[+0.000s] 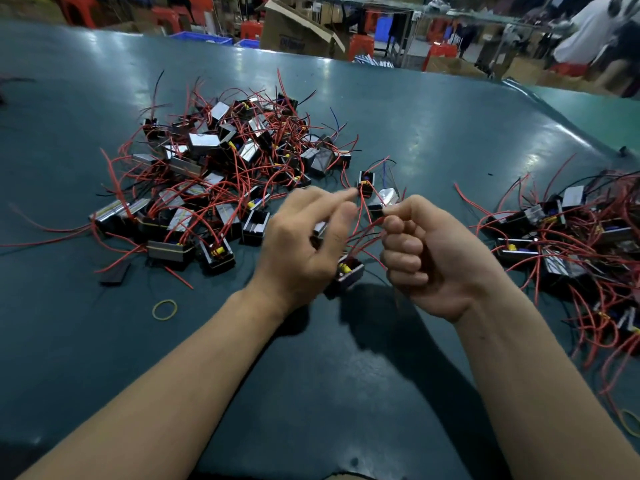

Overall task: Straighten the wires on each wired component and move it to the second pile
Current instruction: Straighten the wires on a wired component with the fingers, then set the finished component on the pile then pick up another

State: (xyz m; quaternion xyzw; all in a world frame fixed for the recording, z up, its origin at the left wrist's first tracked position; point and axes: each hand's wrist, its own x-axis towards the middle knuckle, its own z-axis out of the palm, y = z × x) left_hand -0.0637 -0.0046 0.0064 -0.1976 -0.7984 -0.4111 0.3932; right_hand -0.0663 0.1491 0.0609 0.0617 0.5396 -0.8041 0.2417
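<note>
My left hand [304, 237] is raised over the dark green rubber-topped table [433, 133], thumb and forefinger closing on thin red wires [360, 206] at their tips, though blur keeps me from telling how firmly they pinch. My right hand [422, 251] is curled into a fist, pinching the same bundle of red wires between thumb and forefinger. Below and between my hands hangs a small black box-shaped component with a yellow part inside [348, 271], just above the table. The big tangled heap of black and silver wired components [221, 168] lies to the far left; the second heap [571, 237] lies at the right edge. A yellow rubber band [165, 309] rests near left.
</note>
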